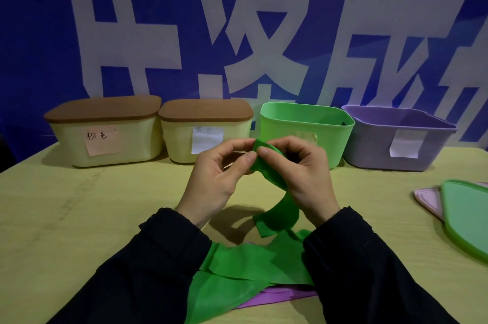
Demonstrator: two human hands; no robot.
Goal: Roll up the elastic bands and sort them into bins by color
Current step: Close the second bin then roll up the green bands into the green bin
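Note:
A green elastic band [266, 170] is held up above the table between both hands. My left hand [219, 178] pinches its top end with thumb and forefinger. My right hand [301, 173] also pinches that end, fingers curled round the band. The band hangs down to the table and spreads into a loose green heap [237, 271] between my sleeves. A purple band [277, 297] lies partly under the heap. Behind my hands stands the open green bin [335, 136], and to its right the open purple bin [375, 149].
Two cream bins with brown lids stand at the back left: one [105, 133] with a pink handwritten label, one [206, 133] with a white label. A green lid [467, 215] lies on a pink lid [427, 197] at the table's right edge. A blue banner hangs behind.

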